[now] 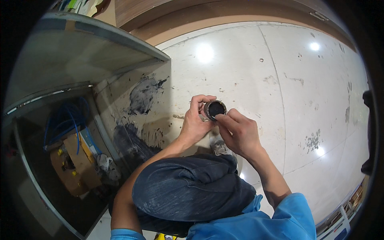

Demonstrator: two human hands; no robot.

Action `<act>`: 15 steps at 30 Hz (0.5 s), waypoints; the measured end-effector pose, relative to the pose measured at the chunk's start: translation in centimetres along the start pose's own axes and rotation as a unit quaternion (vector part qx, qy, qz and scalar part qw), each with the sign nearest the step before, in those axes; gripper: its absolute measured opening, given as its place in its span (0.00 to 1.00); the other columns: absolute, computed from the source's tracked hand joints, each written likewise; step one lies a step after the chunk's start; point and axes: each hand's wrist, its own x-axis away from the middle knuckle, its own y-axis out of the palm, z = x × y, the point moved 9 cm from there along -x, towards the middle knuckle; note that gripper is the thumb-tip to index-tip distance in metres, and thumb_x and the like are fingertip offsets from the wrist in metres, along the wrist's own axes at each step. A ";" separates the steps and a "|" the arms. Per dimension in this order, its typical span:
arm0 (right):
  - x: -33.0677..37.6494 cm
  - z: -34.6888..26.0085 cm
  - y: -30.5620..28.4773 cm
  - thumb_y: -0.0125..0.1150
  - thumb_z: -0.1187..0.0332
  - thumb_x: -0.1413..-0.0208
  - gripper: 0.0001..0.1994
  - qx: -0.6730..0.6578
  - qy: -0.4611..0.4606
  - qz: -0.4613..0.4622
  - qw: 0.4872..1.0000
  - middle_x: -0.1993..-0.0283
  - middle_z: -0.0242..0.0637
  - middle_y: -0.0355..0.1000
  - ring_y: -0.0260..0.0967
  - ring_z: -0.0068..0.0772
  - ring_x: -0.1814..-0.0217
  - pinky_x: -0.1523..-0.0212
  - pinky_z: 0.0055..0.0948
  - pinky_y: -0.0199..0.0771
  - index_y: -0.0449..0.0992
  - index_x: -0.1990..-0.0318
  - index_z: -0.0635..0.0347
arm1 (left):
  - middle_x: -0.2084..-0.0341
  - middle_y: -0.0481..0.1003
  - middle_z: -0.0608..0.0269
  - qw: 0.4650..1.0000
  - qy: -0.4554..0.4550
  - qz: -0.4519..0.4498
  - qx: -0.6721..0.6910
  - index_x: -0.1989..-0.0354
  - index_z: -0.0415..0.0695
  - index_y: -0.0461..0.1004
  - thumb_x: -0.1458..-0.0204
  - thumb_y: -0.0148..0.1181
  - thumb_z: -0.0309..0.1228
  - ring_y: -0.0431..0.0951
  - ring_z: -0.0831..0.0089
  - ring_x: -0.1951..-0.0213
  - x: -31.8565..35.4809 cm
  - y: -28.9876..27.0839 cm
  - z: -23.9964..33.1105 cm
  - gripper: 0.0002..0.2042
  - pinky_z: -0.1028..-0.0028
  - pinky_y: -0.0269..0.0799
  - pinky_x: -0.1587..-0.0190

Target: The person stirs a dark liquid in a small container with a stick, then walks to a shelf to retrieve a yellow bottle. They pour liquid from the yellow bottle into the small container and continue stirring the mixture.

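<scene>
My left hand (196,122) is wrapped around a short dark cylinder (206,107) with an open round mouth, black inside. Its rim looks worn and speckled. From the right, my right hand (241,130) closes its fingers on the near right part of the rim. Whether a small item is pinched there too is hidden by the fingers. Both hands are in front of my bent knee, above the floor. A shoe (221,148) shows just below them.
Black smears (146,94) mark the pale tiled floor (232,60) on the left. A grey-framed cabinet (100,38) stands at the left, with a blue hose (68,116) and a cardboard piece (76,164) inside. Brown wooden panelling (224,16) runs along the far side.
</scene>
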 end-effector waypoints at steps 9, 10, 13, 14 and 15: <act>-0.5 0.3 -0.9 0.72 0.79 0.45 0.12 0.019 0.015 0.076 0.997 0.69 0.36 0.71 0.75 0.39 0.73 0.73 0.37 0.75 0.83 0.54 0.55 | 0.43 0.75 0.58 0.995 0.021 -0.059 -0.081 0.31 0.46 0.69 0.52 0.78 0.17 0.79 0.66 0.40 0.3 0.1 1.0 0.38 0.69 0.78 0.38; -0.5 0.2 -0.6 0.72 0.79 0.46 0.12 0.027 0.010 0.063 0.998 0.69 0.36 0.71 0.75 0.39 0.73 0.73 0.37 0.75 0.83 0.55 0.55 | 0.43 0.75 0.58 0.995 0.008 -0.059 -0.075 0.31 0.46 0.69 0.52 0.78 0.18 0.79 0.66 0.41 0.4 0.0 0.7 0.37 0.69 0.78 0.37; -0.6 0.1 0.2 0.72 0.78 0.46 0.12 0.024 0.001 0.016 1.000 0.69 0.35 0.71 0.75 0.38 0.73 0.73 0.37 0.76 0.83 0.55 0.55 | 0.45 0.75 0.60 0.998 -0.002 -0.053 -0.040 0.33 0.47 0.70 0.53 0.78 0.17 0.80 0.67 0.41 0.3 -0.2 0.2 0.36 0.69 0.78 0.35; -0.6 0.1 0.5 0.73 0.78 0.46 0.12 0.018 -0.001 -0.001 1.000 0.69 0.35 0.71 0.75 0.38 0.73 0.73 0.36 0.76 0.83 0.55 0.55 | 0.45 0.75 0.60 0.998 -0.013 -0.049 -0.028 0.34 0.47 0.70 0.53 0.78 0.17 0.80 0.68 0.42 0.2 -0.3 -0.3 0.36 0.69 0.78 0.36; -0.6 0.2 0.4 0.73 0.76 0.46 0.11 0.017 0.003 0.004 1.000 0.68 0.35 0.70 0.76 0.38 0.71 0.72 0.37 0.77 0.81 0.56 0.54 | 0.45 0.75 0.60 0.998 -0.037 -0.045 -0.022 0.34 0.47 0.71 0.53 0.78 0.17 0.80 0.68 0.42 0.2 -0.5 -0.9 0.36 0.69 0.78 0.36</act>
